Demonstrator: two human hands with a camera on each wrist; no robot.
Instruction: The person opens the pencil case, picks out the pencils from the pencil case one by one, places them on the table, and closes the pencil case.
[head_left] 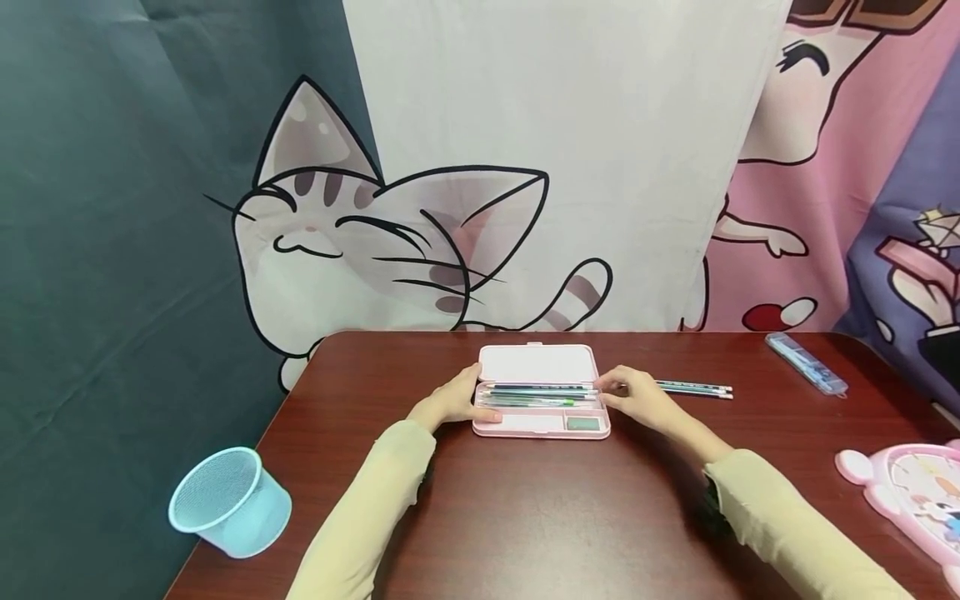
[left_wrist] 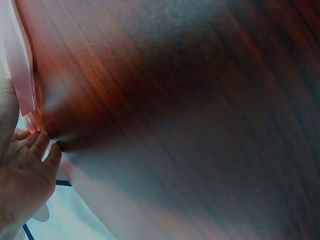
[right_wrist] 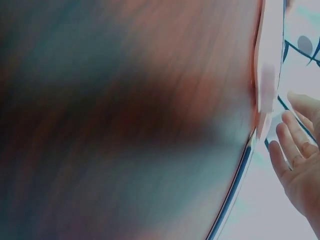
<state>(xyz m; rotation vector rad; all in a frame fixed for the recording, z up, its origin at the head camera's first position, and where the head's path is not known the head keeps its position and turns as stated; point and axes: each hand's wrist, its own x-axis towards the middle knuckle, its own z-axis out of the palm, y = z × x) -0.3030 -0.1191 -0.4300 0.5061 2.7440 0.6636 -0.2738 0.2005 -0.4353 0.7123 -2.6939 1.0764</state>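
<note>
An open pink pencil case [head_left: 525, 422] lies on the table with its lid tipped back. Several pencils [head_left: 536, 392] and a green-tipped pen [head_left: 567, 402] rest in the long compartment, and a grey-green block [head_left: 583, 423] fills a small front one. My left hand [head_left: 452, 398] holds the case at its left end, thumb over the front corner and fingers along the outer side. At the right end, my right hand [head_left: 632, 395] is by the pencils' ends; in the right wrist view its fingers [right_wrist: 287, 142] are spread and loosely bent, with nothing between them.
More pencils [head_left: 697, 389] lie on the table right of the case, behind the right hand. A blue transparent case [head_left: 806, 364] is at the back right, a pink clock [head_left: 900, 492] at the right edge. On the left stands a light-blue mesh basket [head_left: 251, 508].
</note>
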